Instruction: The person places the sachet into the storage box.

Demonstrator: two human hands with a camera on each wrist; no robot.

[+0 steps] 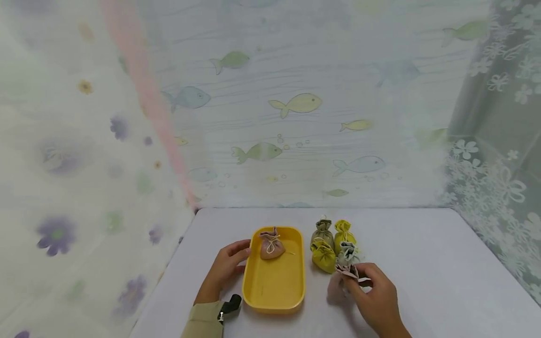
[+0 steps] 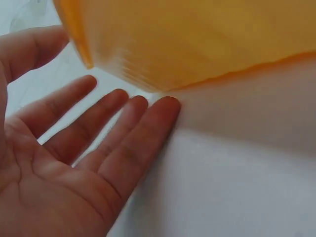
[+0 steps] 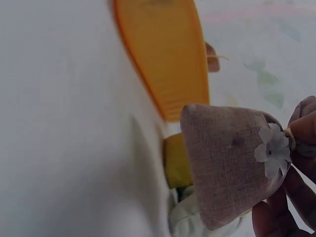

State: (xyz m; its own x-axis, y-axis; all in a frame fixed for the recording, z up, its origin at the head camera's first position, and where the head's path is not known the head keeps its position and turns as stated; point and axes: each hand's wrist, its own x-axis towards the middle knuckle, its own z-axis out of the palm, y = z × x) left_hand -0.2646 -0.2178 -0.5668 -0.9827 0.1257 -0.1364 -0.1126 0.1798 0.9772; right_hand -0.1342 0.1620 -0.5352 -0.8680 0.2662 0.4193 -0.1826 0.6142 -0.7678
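Observation:
My right hand [image 1: 375,292] pinches the gathered neck of a mauve drawstring pouch [image 3: 232,163], which hangs from the fingers above the table; a white flower shows near its tie. My left hand [image 1: 228,263] is at the left side of a yellow tray [image 1: 274,291], fingers extended; in the left wrist view the fingertips [image 2: 168,103] are right at the tray's wall. Inside the tray, toward its far end, sits a brownish-pink pouch [image 1: 272,248] with a cream string bow.
Right of the tray stand an olive-brown pouch [image 1: 323,231], a yellow pouch [image 1: 343,234], a darker yellow pouch [image 1: 324,258] and a pale grey-green pouch [image 1: 348,254], clustered close together. They stand on a white-covered table [image 1: 439,281], with a fish-print curtain [image 1: 296,141] behind.

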